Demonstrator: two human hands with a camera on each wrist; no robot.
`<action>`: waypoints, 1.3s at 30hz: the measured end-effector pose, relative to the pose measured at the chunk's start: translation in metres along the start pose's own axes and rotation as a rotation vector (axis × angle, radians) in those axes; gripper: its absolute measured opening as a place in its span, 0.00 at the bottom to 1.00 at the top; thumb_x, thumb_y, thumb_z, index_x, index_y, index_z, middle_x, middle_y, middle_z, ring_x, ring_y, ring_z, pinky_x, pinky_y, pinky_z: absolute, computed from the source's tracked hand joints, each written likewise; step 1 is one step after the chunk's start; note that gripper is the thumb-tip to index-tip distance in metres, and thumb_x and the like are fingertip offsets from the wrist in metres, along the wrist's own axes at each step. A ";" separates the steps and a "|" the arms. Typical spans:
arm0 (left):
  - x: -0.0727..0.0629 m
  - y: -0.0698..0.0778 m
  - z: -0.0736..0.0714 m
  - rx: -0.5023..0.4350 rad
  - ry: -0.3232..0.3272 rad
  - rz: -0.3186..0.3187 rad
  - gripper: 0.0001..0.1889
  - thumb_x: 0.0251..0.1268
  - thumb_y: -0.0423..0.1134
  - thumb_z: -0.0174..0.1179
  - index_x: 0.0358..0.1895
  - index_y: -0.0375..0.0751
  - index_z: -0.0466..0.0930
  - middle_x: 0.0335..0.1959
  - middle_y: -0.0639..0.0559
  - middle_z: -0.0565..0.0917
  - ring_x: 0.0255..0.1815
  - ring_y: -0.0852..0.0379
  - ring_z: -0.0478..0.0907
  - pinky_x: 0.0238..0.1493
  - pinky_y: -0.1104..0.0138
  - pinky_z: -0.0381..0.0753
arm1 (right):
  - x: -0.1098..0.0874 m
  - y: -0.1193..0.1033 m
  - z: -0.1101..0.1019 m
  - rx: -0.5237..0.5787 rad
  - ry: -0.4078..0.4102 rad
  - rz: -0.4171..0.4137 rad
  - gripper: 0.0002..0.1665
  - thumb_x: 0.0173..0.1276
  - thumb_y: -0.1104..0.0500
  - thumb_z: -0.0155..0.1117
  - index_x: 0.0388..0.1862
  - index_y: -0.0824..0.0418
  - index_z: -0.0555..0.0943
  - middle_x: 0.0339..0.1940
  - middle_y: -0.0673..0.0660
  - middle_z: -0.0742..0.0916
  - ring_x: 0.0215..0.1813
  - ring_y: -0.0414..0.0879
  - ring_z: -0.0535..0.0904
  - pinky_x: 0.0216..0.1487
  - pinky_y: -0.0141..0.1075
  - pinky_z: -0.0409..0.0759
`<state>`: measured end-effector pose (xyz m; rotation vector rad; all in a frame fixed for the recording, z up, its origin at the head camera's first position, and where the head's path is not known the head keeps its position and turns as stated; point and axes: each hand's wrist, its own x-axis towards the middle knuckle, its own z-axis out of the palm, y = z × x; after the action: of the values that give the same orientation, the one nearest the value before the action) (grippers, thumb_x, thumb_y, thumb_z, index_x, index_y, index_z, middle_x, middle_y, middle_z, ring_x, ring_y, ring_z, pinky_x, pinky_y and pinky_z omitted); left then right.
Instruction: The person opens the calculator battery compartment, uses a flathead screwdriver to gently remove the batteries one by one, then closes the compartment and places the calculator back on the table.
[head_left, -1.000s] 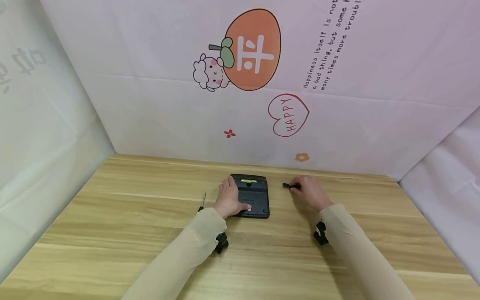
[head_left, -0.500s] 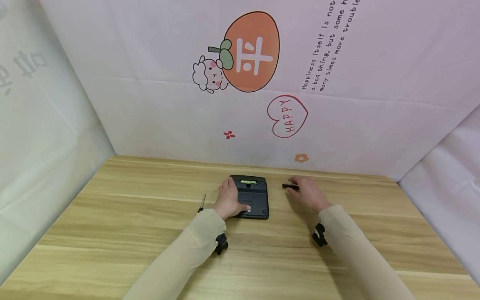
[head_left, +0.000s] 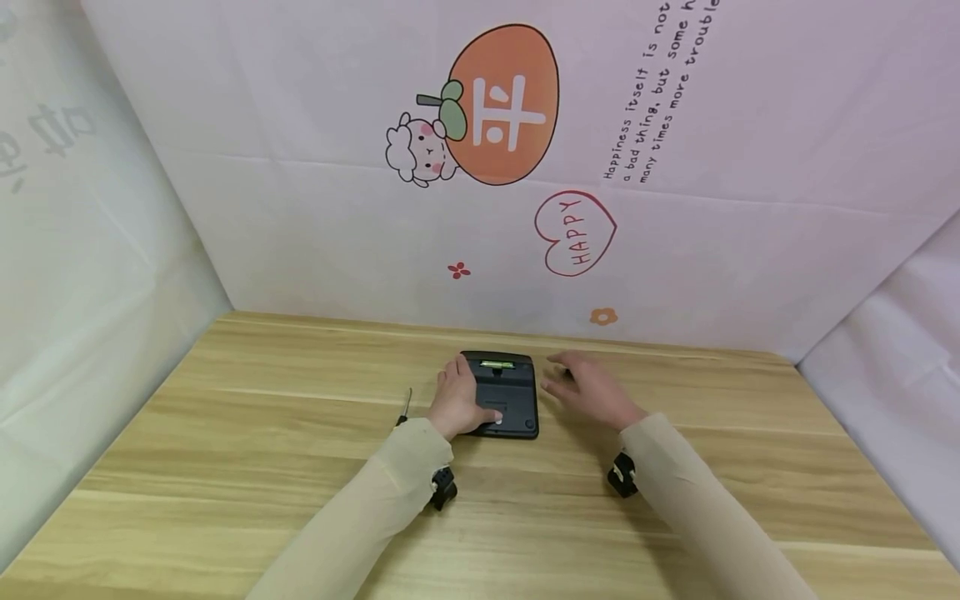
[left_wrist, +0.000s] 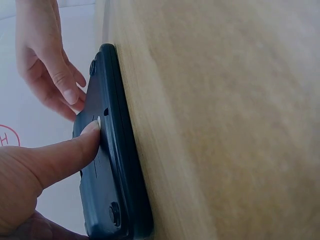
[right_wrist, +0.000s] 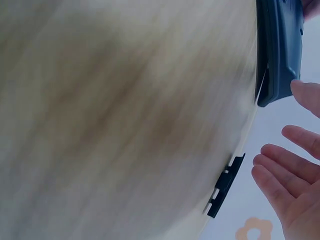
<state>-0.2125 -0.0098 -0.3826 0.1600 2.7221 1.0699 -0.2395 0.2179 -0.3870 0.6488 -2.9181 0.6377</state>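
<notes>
A black calculator (head_left: pixel 512 396) lies face down on the wooden table, a green battery (head_left: pixel 497 364) showing in its uncovered compartment. My left hand (head_left: pixel 454 402) holds it at the left side, thumb pressed on its back near a white round spot and fingers along the edge. Just right of the calculator hovers my right hand (head_left: pixel 592 392), fingers spread loosely and holding nothing. Beneath that hand, a small black battery cover (right_wrist: pixel 226 186) rests on the table; the head view shows only a bit of it. In the right wrist view, a fingertip is close to the calculator's corner; contact is unclear.
A small screwdriver (head_left: pixel 406 407) lies left of the calculator, its handle partly hidden by my left sleeve. Behind the table (head_left: pixel 285 450) hangs a white printed cloth (head_left: pixel 330 233), with more white cloth at both sides.
My right hand has let go of the black battery cover, leaving it on the table, and has moved left toward the calculator with its fingers opened. The left hand stays in place.
</notes>
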 end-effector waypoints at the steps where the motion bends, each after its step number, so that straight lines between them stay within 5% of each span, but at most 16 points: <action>1: 0.000 0.000 0.000 0.000 -0.002 -0.001 0.54 0.56 0.43 0.70 0.74 0.27 0.39 0.75 0.31 0.46 0.76 0.35 0.44 0.73 0.50 0.53 | 0.000 -0.001 0.001 0.005 -0.004 -0.002 0.30 0.68 0.52 0.62 0.63 0.69 0.73 0.60 0.68 0.79 0.56 0.61 0.79 0.55 0.53 0.77; 19: 0.003 0.000 0.001 0.021 -0.001 0.003 0.55 0.56 0.43 0.70 0.74 0.26 0.38 0.75 0.30 0.46 0.76 0.35 0.45 0.72 0.50 0.55 | 0.002 -0.023 0.013 0.086 -0.164 0.013 0.50 0.63 0.44 0.67 0.76 0.60 0.55 0.74 0.67 0.63 0.72 0.64 0.60 0.65 0.60 0.65; 28: 0.005 -0.001 0.001 0.033 -0.007 -0.001 0.55 0.56 0.44 0.70 0.74 0.26 0.39 0.75 0.30 0.46 0.76 0.35 0.44 0.72 0.50 0.54 | 0.002 -0.034 0.013 0.041 -0.173 -0.047 0.49 0.63 0.50 0.68 0.75 0.65 0.56 0.75 0.68 0.59 0.74 0.65 0.57 0.66 0.59 0.64; 39: 0.005 -0.001 0.000 0.025 -0.010 -0.006 0.55 0.56 0.44 0.70 0.74 0.27 0.38 0.75 0.31 0.46 0.76 0.35 0.44 0.72 0.50 0.54 | 0.003 -0.038 0.012 0.028 -0.194 -0.018 0.49 0.62 0.49 0.69 0.74 0.67 0.57 0.75 0.68 0.61 0.74 0.64 0.58 0.68 0.57 0.63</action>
<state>-0.2175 -0.0095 -0.3845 0.1606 2.7255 1.0313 -0.2260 0.1801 -0.3832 0.7813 -3.0807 0.6488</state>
